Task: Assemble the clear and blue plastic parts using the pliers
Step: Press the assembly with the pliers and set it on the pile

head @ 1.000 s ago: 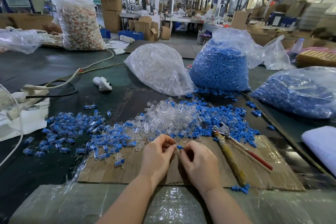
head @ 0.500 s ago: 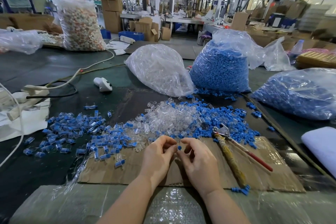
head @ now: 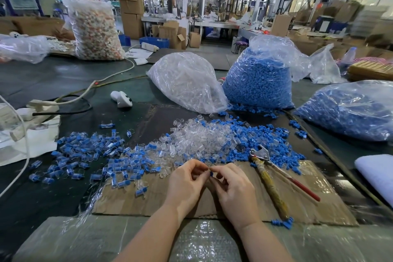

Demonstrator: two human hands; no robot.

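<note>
Centrally, clear-parts bag (head: 187, 83), blue-parts bag (head: 258, 83), second blue bag (head: 348, 110)

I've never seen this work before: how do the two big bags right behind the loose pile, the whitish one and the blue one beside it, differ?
The clear-parts bag holds see-through pieces, while the blue-parts bag holds solid blue ones. The clear-parts bag slumps low on its side; the blue-parts bag stands taller, with its plastic bunched loosely on top. Both are transparent sacks on the table, with their kinds of parts spilled in front.

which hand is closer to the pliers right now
Right. The right hand sits just beside the pliers on the cardboard; the left hand is on the far side of it, farther away.
</note>
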